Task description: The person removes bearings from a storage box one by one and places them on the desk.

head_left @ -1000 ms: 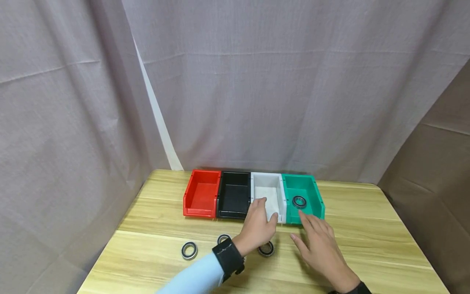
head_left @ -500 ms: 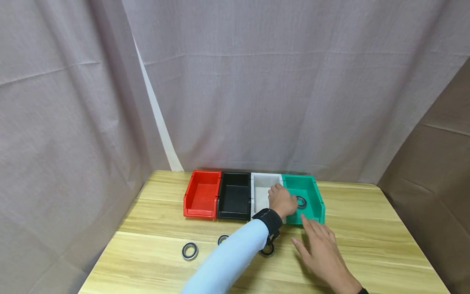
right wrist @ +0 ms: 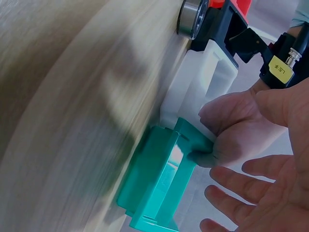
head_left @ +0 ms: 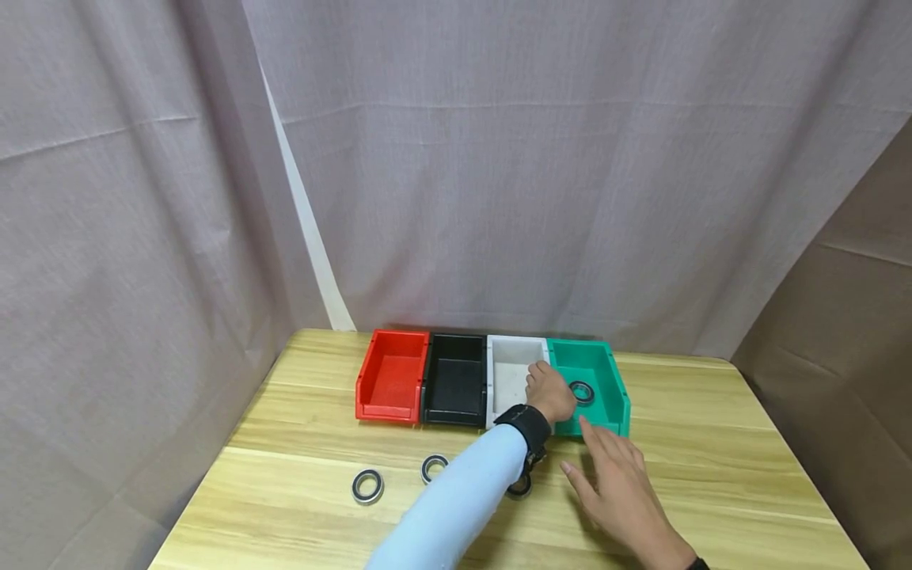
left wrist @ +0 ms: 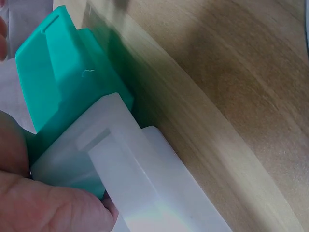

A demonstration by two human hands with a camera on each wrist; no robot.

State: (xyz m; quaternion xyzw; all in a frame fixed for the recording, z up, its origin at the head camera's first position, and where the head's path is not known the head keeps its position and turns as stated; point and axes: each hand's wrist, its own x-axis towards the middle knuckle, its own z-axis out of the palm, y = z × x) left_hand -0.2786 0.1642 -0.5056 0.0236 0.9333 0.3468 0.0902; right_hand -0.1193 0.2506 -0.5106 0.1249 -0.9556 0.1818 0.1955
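In the head view my left hand (head_left: 550,394) reaches over the adjoining side walls of a white bin (head_left: 507,380) and a green bin (head_left: 618,388). Its thumb is on the green side and curled fingers are on the white side, pinching the walls; some fingertips are hidden. A ball bearing (head_left: 590,393) lies flat in the green bin beside the thumb. My right hand (head_left: 620,484) hovers in front of the green bin, fingers spread and holding nothing. The right wrist view shows both hands at the bins, the left hand (right wrist: 236,130) touching the walls.
A black bin (head_left: 456,384) and a red bin (head_left: 393,380) continue the row leftward. On the wooden table (head_left: 285,475) in front lie a bearing (head_left: 356,487) at left, another bearing (head_left: 425,469) and a third bearing (head_left: 520,493), the latter two partly covered by my left arm. Curtains hang behind.
My left hand has moved right from above the white bin onto the wall between white and green, its fingers closing there. My right hand has barely moved.
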